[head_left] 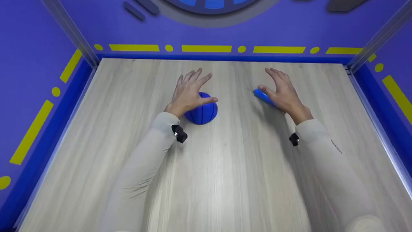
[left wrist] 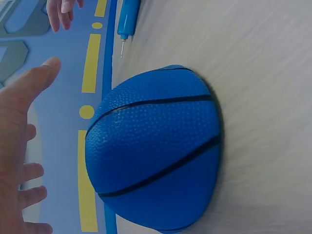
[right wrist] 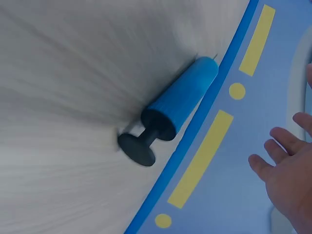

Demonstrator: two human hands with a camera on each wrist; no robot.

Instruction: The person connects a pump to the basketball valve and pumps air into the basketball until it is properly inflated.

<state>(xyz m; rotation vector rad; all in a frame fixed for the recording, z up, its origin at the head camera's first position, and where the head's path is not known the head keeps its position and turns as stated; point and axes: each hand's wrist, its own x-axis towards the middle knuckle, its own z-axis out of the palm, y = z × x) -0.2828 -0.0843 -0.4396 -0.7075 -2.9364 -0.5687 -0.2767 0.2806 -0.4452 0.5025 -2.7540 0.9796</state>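
Note:
A blue mini basketball point(left wrist: 156, 151) with black seams sits on the table, its shape uneven and slightly caved in. My left hand point(head_left: 188, 93) hovers over it in the head view, fingers spread and thumb stretched out, hiding part of the ball. A blue ball pump point(right wrist: 180, 95) with a black handle point(right wrist: 137, 148) and a thin needle point(left wrist: 122, 48) lies to the right of the ball. Above the pump is my right hand point(head_left: 283, 93), thumb and fingers apart, covering its handle end in the head view. Neither hand holds anything.
The light wood-grain table point(head_left: 209, 180) is bounded by a blue back wall point(head_left: 206, 35) with yellow marks. Side walls stand at left point(head_left: 29, 80) and right point(head_left: 397, 83). Each wrist carries a small black camera point(head_left: 179, 133) over a pale sleeve.

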